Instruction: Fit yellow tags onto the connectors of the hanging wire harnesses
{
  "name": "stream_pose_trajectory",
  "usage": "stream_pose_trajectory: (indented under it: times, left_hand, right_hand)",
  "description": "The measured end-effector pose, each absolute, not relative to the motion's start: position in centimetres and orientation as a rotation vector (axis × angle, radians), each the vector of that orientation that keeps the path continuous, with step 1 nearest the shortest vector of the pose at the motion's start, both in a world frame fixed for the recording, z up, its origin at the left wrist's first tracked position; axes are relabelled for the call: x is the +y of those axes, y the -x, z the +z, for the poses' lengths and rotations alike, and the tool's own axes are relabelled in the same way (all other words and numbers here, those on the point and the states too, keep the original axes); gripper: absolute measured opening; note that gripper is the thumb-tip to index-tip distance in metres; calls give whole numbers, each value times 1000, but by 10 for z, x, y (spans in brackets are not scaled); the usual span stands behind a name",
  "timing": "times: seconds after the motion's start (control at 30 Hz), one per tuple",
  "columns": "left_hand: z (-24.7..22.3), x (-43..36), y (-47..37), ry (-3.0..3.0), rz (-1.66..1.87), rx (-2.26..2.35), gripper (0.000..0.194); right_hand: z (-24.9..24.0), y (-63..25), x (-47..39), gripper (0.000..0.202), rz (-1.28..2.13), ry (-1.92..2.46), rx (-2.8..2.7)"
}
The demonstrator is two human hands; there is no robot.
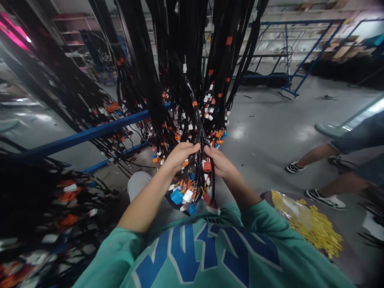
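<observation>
Black wire harness with orange, blue and white plastic connectors (199, 130) runs between left hand (179, 155) and right hand (220, 162), fingers of both gripping its strands, before a teal shirt with blue lettering (207, 256)

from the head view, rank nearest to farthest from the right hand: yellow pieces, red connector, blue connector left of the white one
1. Red connector: just beside the right hand.
2. Blue connector: lower left, at the bundle's end.
3. Yellow pieces: lower right, beyond the sleeve.
</observation>
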State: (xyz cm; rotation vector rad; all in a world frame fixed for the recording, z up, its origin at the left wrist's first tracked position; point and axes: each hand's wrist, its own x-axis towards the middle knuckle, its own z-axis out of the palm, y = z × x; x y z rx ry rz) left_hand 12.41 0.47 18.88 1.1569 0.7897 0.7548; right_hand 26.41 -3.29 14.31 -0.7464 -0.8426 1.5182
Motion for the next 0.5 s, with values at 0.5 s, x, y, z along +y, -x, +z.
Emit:
stream_pose_trajectory:
  times: [0.5]
  left_hand:
    - [209,18,-153,-1214,686,640,34]
  right_hand:
    - [188,-289,-31,23,1452,842,-820]
